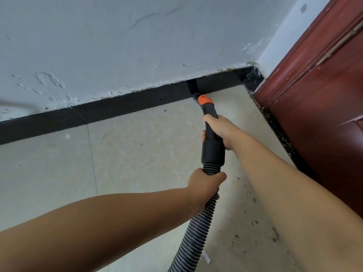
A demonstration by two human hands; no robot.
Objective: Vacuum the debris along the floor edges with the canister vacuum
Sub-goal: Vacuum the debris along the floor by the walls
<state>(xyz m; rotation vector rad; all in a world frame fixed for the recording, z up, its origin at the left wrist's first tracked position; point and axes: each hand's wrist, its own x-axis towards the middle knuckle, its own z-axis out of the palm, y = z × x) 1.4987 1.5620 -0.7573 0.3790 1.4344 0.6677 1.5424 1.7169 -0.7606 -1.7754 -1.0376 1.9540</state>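
Note:
A black vacuum wand [213, 138] with an orange collar [204, 100] points at the foot of the black skirting [121, 105], its tip touching the floor edge near the corner. My right hand [220, 130] grips the wand's black handle. My left hand [206, 183] is closed around the ribbed grey hose [194, 236] just below the cuff. The hose runs down out of the bottom of the view. The canister itself is out of sight. Dark specks of debris [275, 235] lie on the beige tiles by the right edge.
A dark red wooden door [322, 99] stands at the right, with a black speckled threshold strip [279, 132] at its foot. A rough white plastered wall [117, 46] rises above the skirting. Beige floor tiles [49, 173] stretch to the left.

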